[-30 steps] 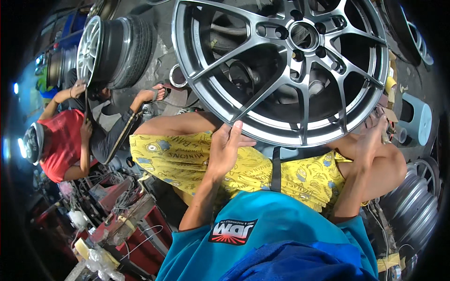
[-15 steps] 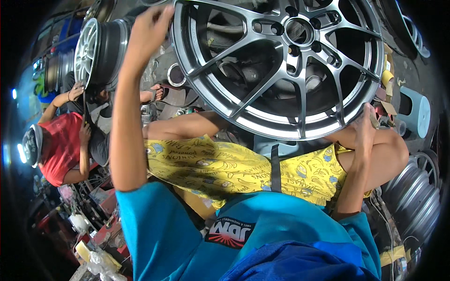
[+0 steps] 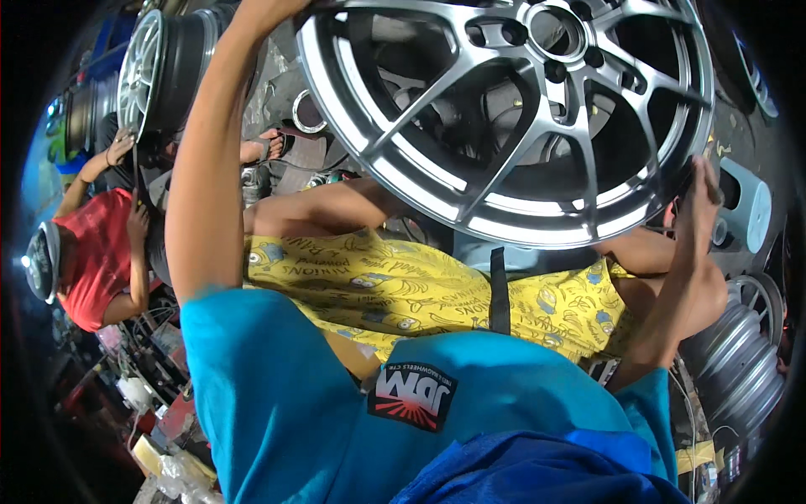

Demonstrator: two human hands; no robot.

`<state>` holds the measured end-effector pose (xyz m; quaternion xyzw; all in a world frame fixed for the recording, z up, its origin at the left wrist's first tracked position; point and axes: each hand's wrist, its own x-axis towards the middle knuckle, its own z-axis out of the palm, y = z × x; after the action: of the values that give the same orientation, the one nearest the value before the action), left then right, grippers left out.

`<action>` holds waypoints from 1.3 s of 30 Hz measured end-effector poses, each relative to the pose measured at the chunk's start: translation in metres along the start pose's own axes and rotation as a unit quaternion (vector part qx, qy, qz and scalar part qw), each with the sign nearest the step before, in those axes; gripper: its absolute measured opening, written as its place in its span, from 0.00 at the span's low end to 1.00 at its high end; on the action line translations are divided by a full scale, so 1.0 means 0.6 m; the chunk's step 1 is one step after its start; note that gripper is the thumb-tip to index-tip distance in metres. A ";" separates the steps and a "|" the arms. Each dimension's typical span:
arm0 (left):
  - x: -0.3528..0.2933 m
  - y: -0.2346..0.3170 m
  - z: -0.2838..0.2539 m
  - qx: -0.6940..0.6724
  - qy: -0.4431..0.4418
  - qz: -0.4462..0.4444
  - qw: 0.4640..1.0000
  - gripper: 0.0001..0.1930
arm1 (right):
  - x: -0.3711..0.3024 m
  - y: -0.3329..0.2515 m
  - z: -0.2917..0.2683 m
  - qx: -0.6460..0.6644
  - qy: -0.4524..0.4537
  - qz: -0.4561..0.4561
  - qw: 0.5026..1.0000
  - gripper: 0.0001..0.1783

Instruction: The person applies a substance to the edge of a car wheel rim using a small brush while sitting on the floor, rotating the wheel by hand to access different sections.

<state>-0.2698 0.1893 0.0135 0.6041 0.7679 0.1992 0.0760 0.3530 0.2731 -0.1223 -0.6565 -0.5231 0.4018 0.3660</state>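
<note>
A large dark grey alloy wheel with split spokes and a bright machined rim is tilted in front of me, above my knees. At its right edge my right hand is closed on the rim, the fingers pressed to its outer side. My left hand is beside the wheel's upper left edge and cut off by the top of the picture. Its fingers are hidden, so its grip does not show. Below the wheel, part of a pale blue stool shows in front of my yellow patterned shorts.
At left a person in a red shirt holds another wheel. A light blue stool stands at right, above a bare silver rim. A metal ring lies on the floor; tools and plastic scraps clutter the lower left.
The wheel has shifted right and turned a little, its spokes slightly smeared. My right hand has gone right and up with the rim. My left hand has risen mostly out of the picture.
</note>
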 end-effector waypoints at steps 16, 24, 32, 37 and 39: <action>-0.121 0.002 -0.010 0.057 0.051 -0.033 0.997 0.24 | 0.032 -0.075 0.079 -0.055 -0.019 -0.028 0.998 0.33; -0.122 0.024 0.017 0.034 0.107 -0.023 0.993 0.22 | -0.027 -0.022 0.079 0.065 -0.066 0.113 0.989 0.33; -0.172 0.059 0.050 0.056 0.005 -0.139 0.989 0.25 | 0.078 0.146 0.033 0.056 -0.051 0.089 0.993 0.21; -0.309 0.151 0.115 -0.247 0.002 -0.270 0.930 0.23 | 0.294 0.068 0.050 -0.310 0.014 -0.125 0.942 0.30; -0.342 0.204 0.144 -0.377 -0.015 -0.364 0.852 0.22 | 0.375 0.019 0.075 -0.296 0.000 -0.187 0.937 0.30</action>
<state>-0.0758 0.0344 -0.0420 0.2096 0.7976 0.4224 0.3762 0.3454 0.4944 -0.1837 -0.6249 -0.7321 0.1531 0.2236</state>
